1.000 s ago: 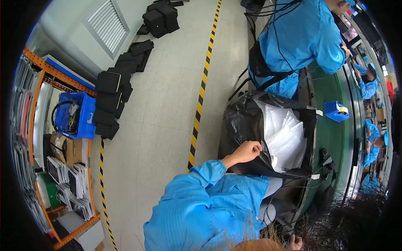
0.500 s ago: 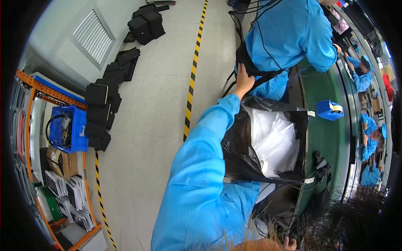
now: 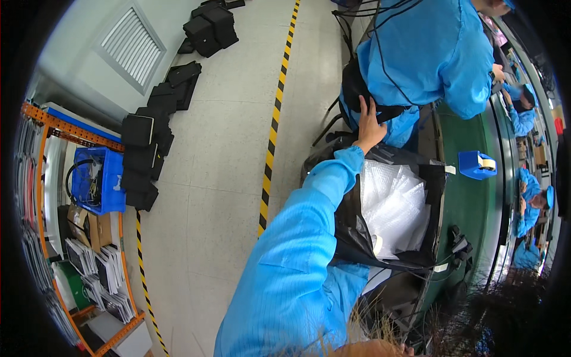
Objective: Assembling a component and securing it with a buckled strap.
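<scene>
My left hand [image 3: 370, 126] reaches forward at the end of a blue sleeve. Its fingers are spread, and it rests against the black chair back [image 3: 355, 83] behind a seated co-worker [image 3: 416, 56] in blue. Nothing shows in its grasp. Just below it is a box lined with a black plastic bag [image 3: 348, 229], holding clear bubble-wrap sheets [image 3: 389, 202] and what looks like a tape roll [image 3: 377, 244]. Only a sliver of my right hand [image 3: 407, 350] shows at the lower edge; its fingers are mostly hidden.
A green-topped bench [image 3: 461, 134] with a blue tape dispenser [image 3: 477, 165] runs along the right. Black cases [image 3: 140, 160] line the left wall. An orange-framed shelf [image 3: 44, 196] holds a blue crate [image 3: 107, 178]. Yellow-black tape [image 3: 270, 154] marks the floor. Cables hang near the chair.
My left hand has shifted right along the chair back, its fingers now more spread. The co-worker, chair and box appear further right in view. Less of my right hand shows.
</scene>
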Demonstrator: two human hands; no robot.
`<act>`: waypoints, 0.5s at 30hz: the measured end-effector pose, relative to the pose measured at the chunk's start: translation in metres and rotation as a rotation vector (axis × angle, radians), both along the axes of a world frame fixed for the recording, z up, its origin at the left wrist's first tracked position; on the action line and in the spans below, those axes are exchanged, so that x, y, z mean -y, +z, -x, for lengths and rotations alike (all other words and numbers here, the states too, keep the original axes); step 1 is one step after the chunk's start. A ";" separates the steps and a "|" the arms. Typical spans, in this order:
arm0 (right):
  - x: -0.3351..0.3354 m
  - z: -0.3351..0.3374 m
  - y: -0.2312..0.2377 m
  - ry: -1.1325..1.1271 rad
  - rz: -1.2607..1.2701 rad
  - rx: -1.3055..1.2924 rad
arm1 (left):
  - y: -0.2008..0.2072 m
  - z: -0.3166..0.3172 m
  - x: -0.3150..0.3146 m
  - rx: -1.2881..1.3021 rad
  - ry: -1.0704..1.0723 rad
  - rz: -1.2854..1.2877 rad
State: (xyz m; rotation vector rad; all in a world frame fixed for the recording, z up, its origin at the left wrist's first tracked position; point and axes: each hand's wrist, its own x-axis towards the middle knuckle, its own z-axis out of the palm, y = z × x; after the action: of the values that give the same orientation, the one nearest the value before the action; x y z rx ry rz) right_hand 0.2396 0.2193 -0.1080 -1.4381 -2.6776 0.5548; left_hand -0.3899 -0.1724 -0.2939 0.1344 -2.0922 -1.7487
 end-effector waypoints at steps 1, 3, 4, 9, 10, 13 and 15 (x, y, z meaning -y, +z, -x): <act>0.001 0.003 0.001 0.004 -0.003 0.007 | -0.003 0.003 0.001 -0.007 0.064 0.087; -0.002 0.010 -0.002 0.024 0.003 0.008 | -0.008 0.006 0.007 -0.010 0.055 0.067; -0.003 0.013 -0.002 0.034 0.004 0.012 | -0.010 0.007 0.011 -0.010 0.033 0.044; -0.002 0.017 -0.006 0.037 -0.004 0.014 | -0.016 -0.002 0.012 -0.039 -0.028 -0.035; -0.004 0.019 -0.006 0.045 -0.003 0.014 | -0.019 -0.005 0.015 -0.040 -0.018 -0.034; -0.006 0.013 -0.006 0.046 -0.004 0.015 | -0.020 -0.019 0.018 -0.011 -0.077 -0.099; -0.011 0.005 -0.007 0.052 -0.006 0.014 | -0.022 -0.029 0.022 -0.018 -0.086 -0.097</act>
State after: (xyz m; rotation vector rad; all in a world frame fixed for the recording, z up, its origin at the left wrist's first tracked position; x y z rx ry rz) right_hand 0.2342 0.2304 -0.1152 -1.3795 -2.7319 0.5425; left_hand -0.3604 -0.1945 -0.3160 0.0573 -2.0287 -1.8955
